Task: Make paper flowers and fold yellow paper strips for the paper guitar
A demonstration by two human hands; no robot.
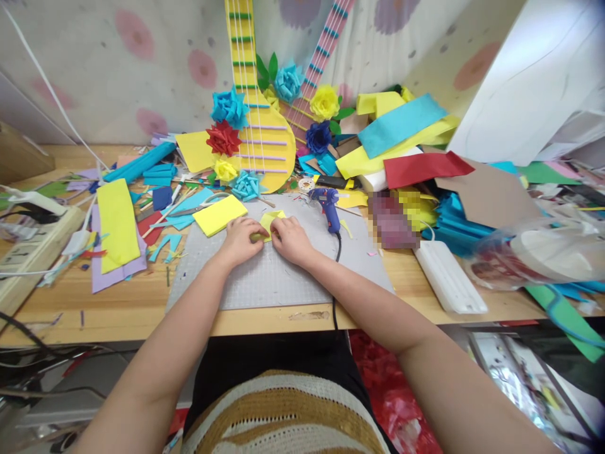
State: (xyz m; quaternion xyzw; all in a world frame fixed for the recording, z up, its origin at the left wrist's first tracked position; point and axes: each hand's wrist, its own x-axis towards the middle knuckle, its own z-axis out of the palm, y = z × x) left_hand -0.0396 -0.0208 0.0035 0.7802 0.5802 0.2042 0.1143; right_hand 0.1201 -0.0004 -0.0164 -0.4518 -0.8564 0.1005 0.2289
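A small yellow paper piece [270, 221] lies on the grey cutting mat [265, 277], pinched between both hands. My left hand [240, 240] has its fingers curled onto the piece's left edge. My right hand [290, 239] presses and grips its right side. A stack of yellow paper squares [220, 214] rests on the mat just left of the hands. A blue glue gun [329, 208] stands on the mat just right of my right hand, its black cord running toward me.
A yellow paper guitar [259, 139] with paper flowers leans on the wall behind. Scissors [189, 210] and paper scraps lie to the left, a long yellow strip [117, 224] farther left. Piled coloured sheets [401, 145] and a white power strip [449, 277] fill the right.
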